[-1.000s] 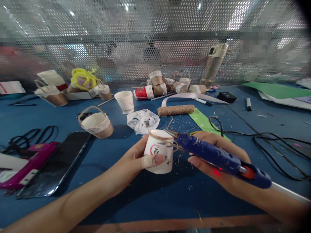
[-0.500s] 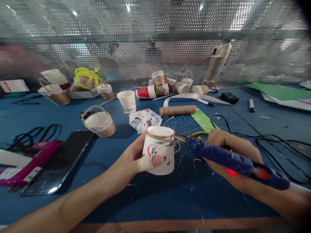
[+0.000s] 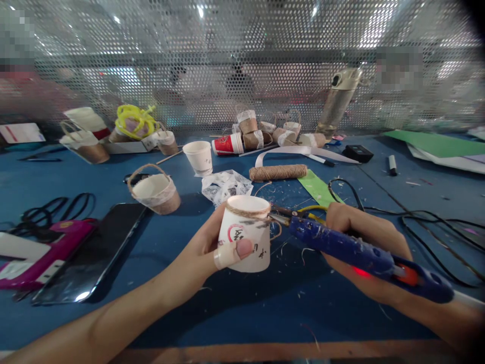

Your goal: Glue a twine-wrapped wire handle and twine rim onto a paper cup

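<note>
My left hand (image 3: 215, 247), with a bandage around the thumb, is closed on a white paper cup (image 3: 248, 255) printed with dark characters and a red ring. Twine (image 3: 246, 213) runs around the cup just below the rim, and a loose loop of it sticks out on the right. In my right hand (image 3: 367, 242) is a blue glue gun (image 3: 341, 242) with a red light glowing underneath. Its metal nozzle points left and meets or nearly meets the twine at the cup's right side. Behind the nozzle lie yellow-handled scissors (image 3: 312, 212), partly hidden.
Beyond the cup are crumpled white lace (image 3: 226, 186), a twine roll (image 3: 278, 172) and another paper cup (image 3: 198, 157). A small basket (image 3: 157, 193), a phone (image 3: 93, 253) and a magenta tool (image 3: 49, 250) lie left. Black cable (image 3: 417, 215) crosses the right; a bottle (image 3: 338, 103) stands behind.
The held cup has shifted slightly left and tilted a little. The glue gun has barely moved, its nozzle still at the cup's right side near the rim.
</note>
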`<state>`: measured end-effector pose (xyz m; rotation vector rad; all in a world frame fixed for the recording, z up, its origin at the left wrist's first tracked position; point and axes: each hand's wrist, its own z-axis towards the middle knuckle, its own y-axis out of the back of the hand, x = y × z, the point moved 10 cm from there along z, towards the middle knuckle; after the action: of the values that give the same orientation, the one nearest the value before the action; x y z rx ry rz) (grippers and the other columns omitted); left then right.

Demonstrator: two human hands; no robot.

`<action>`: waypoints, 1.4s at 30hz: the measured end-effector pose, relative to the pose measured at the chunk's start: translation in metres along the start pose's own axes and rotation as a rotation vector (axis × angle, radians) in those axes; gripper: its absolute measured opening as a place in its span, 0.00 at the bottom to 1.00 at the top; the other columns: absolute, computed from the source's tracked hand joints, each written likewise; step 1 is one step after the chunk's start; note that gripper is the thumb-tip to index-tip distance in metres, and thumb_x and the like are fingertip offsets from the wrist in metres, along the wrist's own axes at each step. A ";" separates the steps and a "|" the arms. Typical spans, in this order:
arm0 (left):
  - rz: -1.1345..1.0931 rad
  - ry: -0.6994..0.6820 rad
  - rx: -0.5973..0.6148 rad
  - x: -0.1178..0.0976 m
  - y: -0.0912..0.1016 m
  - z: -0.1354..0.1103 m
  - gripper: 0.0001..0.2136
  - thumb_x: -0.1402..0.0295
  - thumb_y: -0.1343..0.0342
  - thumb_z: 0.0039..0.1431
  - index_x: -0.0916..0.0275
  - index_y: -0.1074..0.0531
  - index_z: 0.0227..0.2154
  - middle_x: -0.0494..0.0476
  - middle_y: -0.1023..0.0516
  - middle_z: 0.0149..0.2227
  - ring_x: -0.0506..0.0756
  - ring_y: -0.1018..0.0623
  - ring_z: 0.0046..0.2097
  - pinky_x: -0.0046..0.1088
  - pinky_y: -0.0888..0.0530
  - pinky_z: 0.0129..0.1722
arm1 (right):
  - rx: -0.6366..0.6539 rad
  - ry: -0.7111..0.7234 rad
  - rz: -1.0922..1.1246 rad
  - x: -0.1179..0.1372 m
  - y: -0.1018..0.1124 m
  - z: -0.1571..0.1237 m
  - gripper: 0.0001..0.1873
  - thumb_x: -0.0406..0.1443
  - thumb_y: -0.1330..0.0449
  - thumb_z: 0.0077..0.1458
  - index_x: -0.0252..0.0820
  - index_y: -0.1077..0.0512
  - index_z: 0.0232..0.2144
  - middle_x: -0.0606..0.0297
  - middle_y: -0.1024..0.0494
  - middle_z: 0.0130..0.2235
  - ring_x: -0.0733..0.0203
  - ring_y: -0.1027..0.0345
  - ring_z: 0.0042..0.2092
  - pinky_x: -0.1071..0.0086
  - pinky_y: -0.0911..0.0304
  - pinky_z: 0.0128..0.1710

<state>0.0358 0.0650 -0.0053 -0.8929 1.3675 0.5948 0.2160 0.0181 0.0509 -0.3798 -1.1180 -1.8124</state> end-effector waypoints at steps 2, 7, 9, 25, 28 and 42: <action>0.009 -0.001 -0.018 0.000 0.001 0.000 0.22 0.59 0.35 0.55 0.54 0.30 0.52 0.58 0.21 0.49 0.61 0.22 0.47 0.30 0.26 0.40 | -0.001 -0.001 -0.007 0.000 0.000 -0.001 0.16 0.26 0.38 0.49 0.44 0.42 0.24 0.72 0.38 0.24 0.66 0.46 0.26 0.69 0.49 0.24; 0.018 0.022 -0.069 -0.001 0.001 -0.001 0.22 0.59 0.34 0.54 0.54 0.30 0.51 0.57 0.21 0.46 0.60 0.22 0.46 0.30 0.25 0.41 | 0.004 0.021 0.000 0.002 -0.001 -0.002 0.15 0.28 0.38 0.50 0.44 0.41 0.24 0.72 0.37 0.25 0.67 0.45 0.26 0.69 0.49 0.25; 0.031 0.040 -0.091 -0.001 0.001 -0.002 0.23 0.58 0.34 0.54 0.54 0.31 0.52 0.57 0.21 0.46 0.60 0.22 0.46 0.31 0.25 0.42 | 0.001 0.030 -0.012 0.003 -0.001 -0.002 0.14 0.27 0.38 0.49 0.44 0.41 0.24 0.72 0.37 0.25 0.66 0.44 0.26 0.69 0.49 0.25; 0.265 0.002 -0.055 -0.008 0.000 -0.002 0.23 0.60 0.37 0.58 0.56 0.37 0.54 0.55 0.23 0.46 0.57 0.24 0.46 0.30 0.24 0.47 | 0.044 0.047 -0.119 0.002 -0.005 -0.010 0.14 0.24 0.41 0.52 0.45 0.41 0.27 0.70 0.37 0.28 0.65 0.43 0.29 0.69 0.48 0.28; 0.291 -0.038 -0.147 -0.013 0.004 -0.003 0.23 0.59 0.37 0.57 0.57 0.36 0.52 0.55 0.22 0.46 0.58 0.23 0.46 0.30 0.26 0.48 | 0.027 0.036 -0.129 0.003 -0.005 -0.010 0.15 0.23 0.42 0.53 0.45 0.41 0.27 0.70 0.37 0.28 0.65 0.43 0.29 0.69 0.48 0.28; 0.375 -0.091 -0.126 -0.017 0.004 -0.004 0.25 0.61 0.37 0.58 0.57 0.41 0.54 0.59 0.25 0.50 0.59 0.24 0.49 0.35 0.27 0.50 | -0.024 0.010 -0.127 0.004 -0.001 -0.009 0.13 0.27 0.41 0.54 0.45 0.41 0.25 0.69 0.37 0.27 0.63 0.43 0.28 0.68 0.48 0.27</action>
<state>0.0275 0.0666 0.0110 -0.7017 1.4359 1.0064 0.2148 0.0091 0.0477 -0.3196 -1.1360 -1.9384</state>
